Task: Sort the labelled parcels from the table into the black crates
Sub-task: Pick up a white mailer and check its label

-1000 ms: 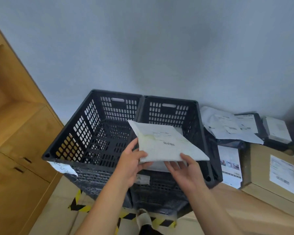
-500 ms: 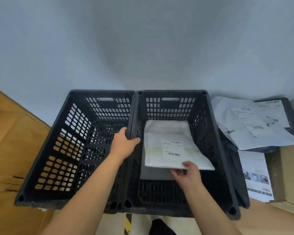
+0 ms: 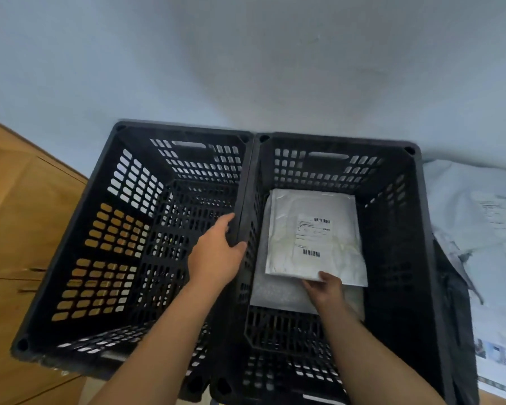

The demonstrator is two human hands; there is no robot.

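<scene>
Room: a pale blue-grey wall is filling the view beyond both hands; wooden cabinet fronts are showing to the left of the left hand.
Surface: a strip of wooden table is peeking out at the lower right corner, well to the right of the right hand, partly hidden.
Crates: 2 black crates are sitting side by side, their long rims touching between the 2 hands; the left crate is lying under and left of the left hand, the right crate around the right hand.
Edges: the shared rims are running straight away from the person, just right of the left hand; the right crate's perforated walls are closing in the right hand on all 4 sides.
Open room: the left crate's slatted floor is lying bare to the left of the left hand; a stretch of dark floor is showing below the right wrist.
Left hand: it is gripping the shared rim, thumb over the top and fingers curled around the edge.
Right hand: it is reaching down into the right crate, pinching the near edge of the white labelled parcel.
Parcel: it is lying label up, just beyond the right hand, overlapping a grey mailer beneath it.
Waiting pile: pale poly mailers are lying outside the crate, far right of the right hand, blurred.
</scene>
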